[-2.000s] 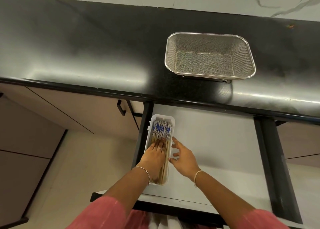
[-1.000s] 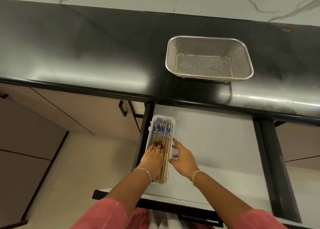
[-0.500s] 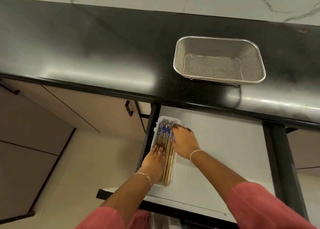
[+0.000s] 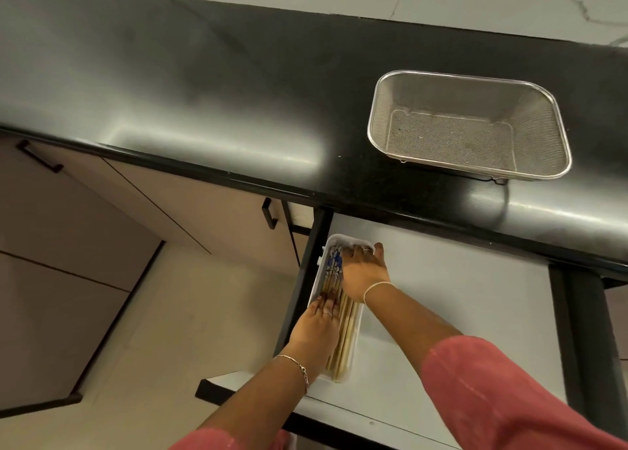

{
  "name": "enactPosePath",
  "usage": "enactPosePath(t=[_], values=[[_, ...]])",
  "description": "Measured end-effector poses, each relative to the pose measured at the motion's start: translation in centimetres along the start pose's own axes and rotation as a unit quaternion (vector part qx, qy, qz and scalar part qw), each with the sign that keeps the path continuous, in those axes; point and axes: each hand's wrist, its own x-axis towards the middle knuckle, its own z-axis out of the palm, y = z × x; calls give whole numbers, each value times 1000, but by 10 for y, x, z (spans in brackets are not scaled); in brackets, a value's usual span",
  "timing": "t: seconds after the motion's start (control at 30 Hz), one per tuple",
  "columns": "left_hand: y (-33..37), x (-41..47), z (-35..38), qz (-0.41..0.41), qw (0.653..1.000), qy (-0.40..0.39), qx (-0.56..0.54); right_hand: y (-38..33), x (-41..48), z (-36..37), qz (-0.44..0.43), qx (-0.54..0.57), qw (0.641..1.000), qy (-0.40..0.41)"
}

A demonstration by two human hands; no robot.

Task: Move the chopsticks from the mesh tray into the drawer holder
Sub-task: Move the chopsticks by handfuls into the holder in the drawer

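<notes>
The chopsticks (image 4: 334, 281) are all lying in the white drawer holder (image 4: 323, 259), long axis running from the drawer front toward the worktop (image 4: 210, 86), patterned ends at the far end. The left hand (image 4: 314, 330) is pressing flat on the near half, fingers (image 4: 324, 303) spread and gripping nothing. The right hand (image 4: 362, 273) is resting over the far end, fingers loosely open against the holder's rim. The mesh tray (image 4: 557, 133) is sitting empty, well apart. The drawer (image 4: 458, 307) is offering wide bare floor rightward; its dark left wall is hugging the holder.
</notes>
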Motion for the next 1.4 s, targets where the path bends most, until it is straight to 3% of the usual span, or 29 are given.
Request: enactPosePath(t=[0.5, 0.8, 1.4], values=[[-2, -3, -5, 13, 999, -10, 30, 1, -6, 4, 10, 26, 998, 57], [0, -2, -4, 7, 999, -26, 44, 4, 0, 0, 12, 13, 999, 51], [10, -1, -6, 18, 998, 9, -59, 4, 2, 3, -1, -46, 999, 26]])
